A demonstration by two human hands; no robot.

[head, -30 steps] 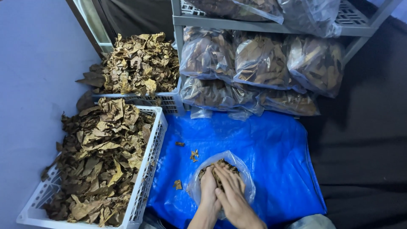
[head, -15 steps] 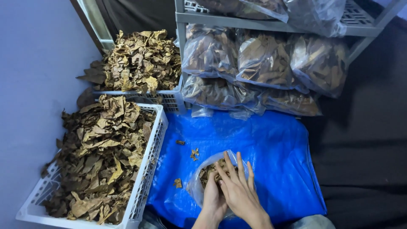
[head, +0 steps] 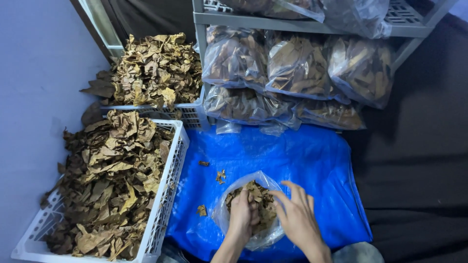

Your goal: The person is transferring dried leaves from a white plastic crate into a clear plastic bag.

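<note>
On the blue sheet (head: 297,160), near the bottom edge, sits a clear bag (head: 251,209) of dry brown leaves. The left hand (head: 243,212) reaches into its mouth, fingers curled down and pressed together on the leaves; whether they actually grip any is hard to tell. The right hand (head: 297,216) hovers just right of the bag, fingers spread and loose. A white crate (head: 168,195) heaped with leaves stands to the left.

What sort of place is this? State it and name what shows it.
Probably a small packing or storage corner for dried leaves: white plastic crates heaped with brown dried leaves, filled clear plastic bags on a grey metal shelf, and a blue tarpaulin as a work surface.
</note>
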